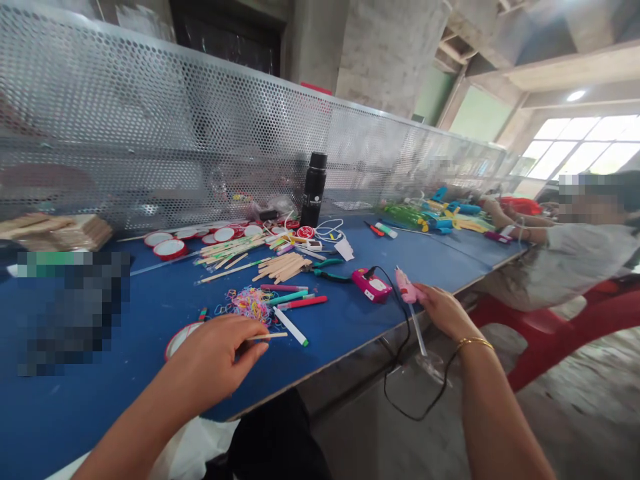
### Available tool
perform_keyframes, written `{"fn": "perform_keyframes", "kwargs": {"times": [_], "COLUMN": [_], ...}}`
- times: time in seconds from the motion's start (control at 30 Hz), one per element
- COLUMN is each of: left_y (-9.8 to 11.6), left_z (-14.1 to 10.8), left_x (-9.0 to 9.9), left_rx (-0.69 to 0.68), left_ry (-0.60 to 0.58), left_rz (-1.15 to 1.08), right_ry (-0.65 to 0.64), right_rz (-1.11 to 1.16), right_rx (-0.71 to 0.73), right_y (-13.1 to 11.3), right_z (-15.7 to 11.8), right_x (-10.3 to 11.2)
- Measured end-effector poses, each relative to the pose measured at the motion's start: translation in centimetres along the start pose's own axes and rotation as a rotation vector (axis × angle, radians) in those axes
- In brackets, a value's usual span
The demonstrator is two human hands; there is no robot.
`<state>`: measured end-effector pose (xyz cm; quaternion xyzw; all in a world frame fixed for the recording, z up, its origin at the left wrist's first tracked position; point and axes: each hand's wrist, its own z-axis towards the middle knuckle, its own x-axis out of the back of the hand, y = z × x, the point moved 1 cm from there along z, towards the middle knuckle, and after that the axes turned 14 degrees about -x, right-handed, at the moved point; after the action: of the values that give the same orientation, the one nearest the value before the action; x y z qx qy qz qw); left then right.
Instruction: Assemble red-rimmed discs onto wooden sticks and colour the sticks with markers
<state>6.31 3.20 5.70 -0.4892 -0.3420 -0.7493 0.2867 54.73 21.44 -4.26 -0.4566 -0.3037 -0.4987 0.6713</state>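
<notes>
My left hand is closed on a thin wooden stick over the front of the blue table, beside a white marker with a green tip. Partly behind that hand lies a red-rimmed round disc. Near the table's front edge my right hand is wrapped round a pink glue gun, with a clear stick trailing down from its back. Left of the glue gun sits a magenta box with a black cable. A pile of colourful rubber bands lies beyond my left hand.
Popsicle sticks, markers, pliers and several red-rimmed discs lie on the blue table. A black bottle stands by the perforated metal screen. A person sits at the right on a red chair.
</notes>
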Motion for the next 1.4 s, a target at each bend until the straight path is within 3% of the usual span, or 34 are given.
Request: {"fn": "perform_keyframes", "kwargs": {"times": [0.1,0.2,0.33,0.4,0.47,0.53,0.6,0.63,0.73,0.83,0.93,1.1,1.2,1.27,1.33,1.4], "left_y": [0.2,0.3,-0.1,-0.3,-0.4,-0.5,-0.5,-0.5,-0.5,-0.4,-0.2,0.1,0.3,0.4,0.6,0.7], "left_z": [-0.3,-0.6,-0.8,-0.8,-0.8,-0.8,-0.8,-0.8,-0.9,-1.1,-1.1,-1.1,-1.2,-1.2,-1.2,-1.3], "left_x": [0.0,-0.1,-0.5,-0.6,-0.5,-0.4,0.0,0.1,0.6,0.9,0.8,0.9,1.1,1.3,1.3,1.3], "left_rx": [-0.008,-0.002,0.027,0.044,0.071,0.107,0.141,0.158,0.199,0.21,0.212,0.238,0.263,0.276,0.289,0.304], "left_ry": [0.022,0.051,0.069,0.084,0.117,0.171,0.228,0.253,0.301,0.322,0.324,0.343,0.435,0.513,0.544,0.554], "left_rz": [0.009,0.014,0.053,0.08,0.099,0.111,0.115,0.117,0.12,0.116,0.108,0.064,-0.005,-0.042,-0.07,-0.107], "right_ry": [-0.04,-0.03,0.201,0.323,0.33,0.206,0.002,-0.097,-0.174,-0.199,-0.219,-0.243,-0.258,-0.28,-0.326,-0.318], "right_rz": [0.0,-0.019,-0.152,-0.146,-0.093,-0.101,-0.215,-0.299,-0.365,-0.395,-0.396,-0.334,-0.249,-0.057,0.199,0.317], "right_rx": [0.034,0.03,-0.044,-0.034,0.054,0.181,0.246,0.233,0.177,0.129,0.129,0.159,0.18,0.112,-0.076,-0.082], "right_y": [-0.7,-0.9,-3.3,-6.7,-11.6,-16.9,-21.5,-23.2,-26.3,-27.0,-27.0,-26.8,-26.1,-25.4,-24.6,-24.2], "right_z": [0.9,1.1,0.0,-0.9,-1.7,-2.1,-2.0,-1.9,-1.1,-0.1,1.0,2.9,3.4,3.6,3.9,4.1], "right_x": [-1.4,-1.3,1.6,3.2,3.8,3.1,1.3,0.3,-2.2,-3.4,-3.3,-0.9,0.7,1.3,1.1,0.7]}}
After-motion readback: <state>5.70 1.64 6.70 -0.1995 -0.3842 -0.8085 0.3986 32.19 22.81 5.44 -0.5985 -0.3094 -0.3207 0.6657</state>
